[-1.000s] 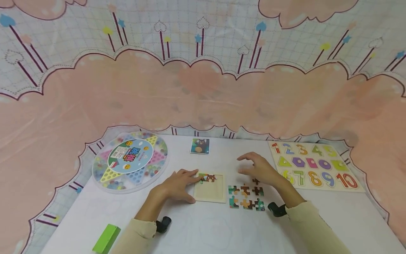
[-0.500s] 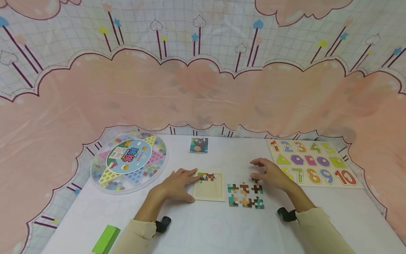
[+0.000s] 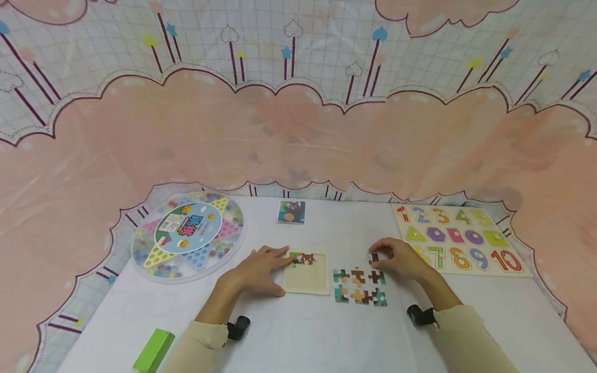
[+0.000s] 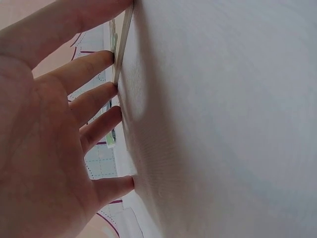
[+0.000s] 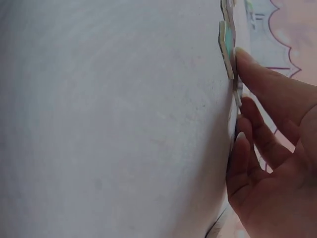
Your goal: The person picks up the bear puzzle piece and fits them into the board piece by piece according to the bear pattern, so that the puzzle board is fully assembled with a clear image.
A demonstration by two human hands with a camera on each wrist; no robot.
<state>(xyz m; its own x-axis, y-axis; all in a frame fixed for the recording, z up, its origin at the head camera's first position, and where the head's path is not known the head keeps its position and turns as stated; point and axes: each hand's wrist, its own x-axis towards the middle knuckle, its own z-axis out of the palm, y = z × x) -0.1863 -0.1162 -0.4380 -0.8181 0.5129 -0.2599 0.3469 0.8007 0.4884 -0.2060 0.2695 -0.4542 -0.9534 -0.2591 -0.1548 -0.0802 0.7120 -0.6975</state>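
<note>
My left hand (image 3: 261, 270) lies spread at the left side of a square wooden puzzle tray (image 3: 305, 282), its fingertips on the rim and the thumb at the near corner. In the left wrist view those fingers (image 4: 94, 99) are straight along the tray's edge. Joined pieces with a bear's face (image 3: 306, 258) fill the tray's upper left. To the right, my right hand (image 3: 396, 259) pinches a dark puzzle piece (image 3: 373, 257) between thumb and index finger, low over the table. Several loose jigsaw pieces (image 3: 358, 275) lie in rows just in front of that hand.
A small bear picture card (image 3: 291, 212) lies behind the tray. At the back left is a round Chinese checkers set (image 3: 188, 238); at the right, a wooden number board (image 3: 459, 241). A green box (image 3: 155, 350) sits front left.
My right hand has moved right and down towards the table, and its thumb and index finger have closed on a puzzle piece in the back row. The left hand stays at the tray.
</note>
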